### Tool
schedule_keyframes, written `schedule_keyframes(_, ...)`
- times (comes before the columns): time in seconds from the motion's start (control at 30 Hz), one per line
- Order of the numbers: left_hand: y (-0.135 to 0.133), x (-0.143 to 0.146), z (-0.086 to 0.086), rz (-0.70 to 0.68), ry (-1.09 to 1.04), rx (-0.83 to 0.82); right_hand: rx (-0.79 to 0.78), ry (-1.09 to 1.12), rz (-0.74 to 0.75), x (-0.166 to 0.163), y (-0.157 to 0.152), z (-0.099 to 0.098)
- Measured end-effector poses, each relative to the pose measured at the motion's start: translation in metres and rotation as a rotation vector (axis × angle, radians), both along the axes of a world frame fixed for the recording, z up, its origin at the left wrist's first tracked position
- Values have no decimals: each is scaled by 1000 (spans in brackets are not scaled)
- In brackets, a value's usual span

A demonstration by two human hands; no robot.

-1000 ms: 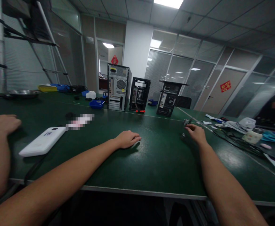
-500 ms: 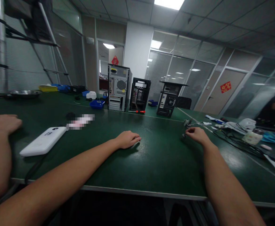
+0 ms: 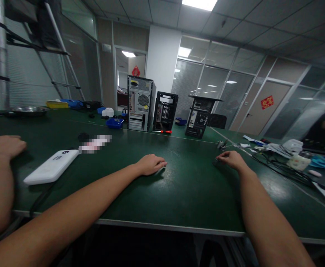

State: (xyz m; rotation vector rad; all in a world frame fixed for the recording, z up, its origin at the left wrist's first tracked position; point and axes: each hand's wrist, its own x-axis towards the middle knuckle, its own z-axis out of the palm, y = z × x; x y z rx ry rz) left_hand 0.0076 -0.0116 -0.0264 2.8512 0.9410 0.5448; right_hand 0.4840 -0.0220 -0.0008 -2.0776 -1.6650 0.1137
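A small metal part (image 3: 216, 161) lies on the green desk (image 3: 190, 189), right of the middle and well back from the near edge, just at the fingertips (image 3: 219, 158) of the right hand (image 3: 231, 159). That hand is arched, knuckles up, with its fingers drawn together towards the part. The part is too small and dark to tell whether they pinch it or only touch it. For a piece this slight on a smooth, shiny top, the sound way is probably to keep the wrist low and steady on the desk. Close thumb and forefinger on it from two sides rather than pushing from one, since a one-sided push would likely skid it away. A second small metal piece (image 3: 221, 144) stands a little farther back, apart from the first, and is best left clear of the knuckles. The left hand (image 3: 151, 164) rests palm down near the middle of the desk, fingers loosely curled and holding nothing. There it can brace the body without crowding the work. To the right run dark cables (image 3: 279, 167), near enough to hide a stray part among them, so any slide ought to go leftward onto bare desk. Farther out, a white power bank (image 3: 50, 167) lies to the left beside another person's hand (image 3: 3, 145). Three computer cases (image 3: 140, 103) stand at the far side with a red-handled screwdriver (image 3: 164, 131) before them.
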Motion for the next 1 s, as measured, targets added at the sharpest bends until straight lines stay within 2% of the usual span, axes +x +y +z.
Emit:
schedule_keyframes(0.2,1,0,-2,-5,-4,10,-39,197,0,1,4,-10)
schedule_keyframes(0.43,1,0,-2,5,8,15,-10,199,147,5,11,-19)
schedule_keyframes(0.6,0,0,-1,14,6,-2,63,141,181,-13,16,-33)
schedule_keyframes(0.77,-2,0,1,29,10,6,94,15,383,-68,18,-25)
schedule_keyframes(1.0,-5,2,5,60,9,-14,175,-189,801,-191,-3,-5)
